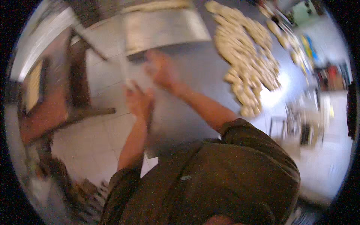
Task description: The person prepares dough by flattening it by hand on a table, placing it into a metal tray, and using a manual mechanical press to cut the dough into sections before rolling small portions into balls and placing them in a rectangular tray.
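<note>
Motion smears both of my hands. My left hand (pixel 138 100) is at the left edge of the steel table (pixel 187 75), by a thin pale strip (pixel 123 62) that I cannot make out clearly. Slightly farther and to its right, my right hand (pixel 163 71) is over the tabletop, just short of a flat metal tray (pixel 165 30). The blur hides whether either hand grips anything. To the right of the tray lies a large heap of pale, glossy dough pieces (pixel 245 52), many of them touching.
More pale dough (pixel 157 6) lies along the tray's far side. At the left stands a brown wooden stand or table (pixel 48 101) on a tiled floor (pixel 90 138). Cluttered items (pixel 330 77) and a chair-like frame (pixel 279 123) are off to the right.
</note>
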Demonstrator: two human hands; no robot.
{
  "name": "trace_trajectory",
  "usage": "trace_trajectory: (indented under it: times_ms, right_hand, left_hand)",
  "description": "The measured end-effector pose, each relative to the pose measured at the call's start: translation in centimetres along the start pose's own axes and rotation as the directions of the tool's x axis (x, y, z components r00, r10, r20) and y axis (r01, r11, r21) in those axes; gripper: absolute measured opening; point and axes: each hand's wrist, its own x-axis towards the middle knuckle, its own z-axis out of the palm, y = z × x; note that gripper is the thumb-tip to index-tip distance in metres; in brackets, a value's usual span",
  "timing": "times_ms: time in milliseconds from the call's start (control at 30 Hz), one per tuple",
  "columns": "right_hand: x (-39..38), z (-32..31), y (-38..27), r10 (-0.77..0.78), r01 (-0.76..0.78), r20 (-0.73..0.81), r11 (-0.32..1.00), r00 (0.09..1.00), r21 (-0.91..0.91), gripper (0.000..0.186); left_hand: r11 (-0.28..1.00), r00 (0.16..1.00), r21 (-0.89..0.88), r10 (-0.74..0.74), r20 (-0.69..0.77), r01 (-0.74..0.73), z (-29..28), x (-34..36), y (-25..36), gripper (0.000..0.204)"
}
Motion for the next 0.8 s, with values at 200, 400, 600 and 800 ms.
trace_trajectory:
  times_ms: [200,400,600,800]
  right_hand:
    - [-23.8,-20.5,1.4,0.416,-0.413,-0.11,0.764,0.902,-0.496,0.016]
    - [-31.3,-31.9,7.7,0.359,-0.433,-0.247,0.667,0.9,-0.607,0.017]
    - [-27.7,-34.3,3.8,0.694,-0.843,-0.493,0.503,0.525,-0.19,0.043]
    - [-30.2,-31.3,8.9,0.705,-0.772,-0.321,0.539,0.633,-0.338,0.041]
  left_hand:
    - [0.99,0.982,0.069,0.135,-0.131,-0.126,1.5,0.1,-0.8,0.084]
    - [0.972,0.972,0.103,0.221,-0.074,-0.213,2.5,1.0,-1.4,0.083]
    - [0.982,0.981,-0.001,0.19,-0.031,-0.19,0.2,0.2,-2.3,0.083]
    - [0.89,0.926,-0.258,0.371,-0.066,-0.375,0.2,-1.6,-0.9,0.065]
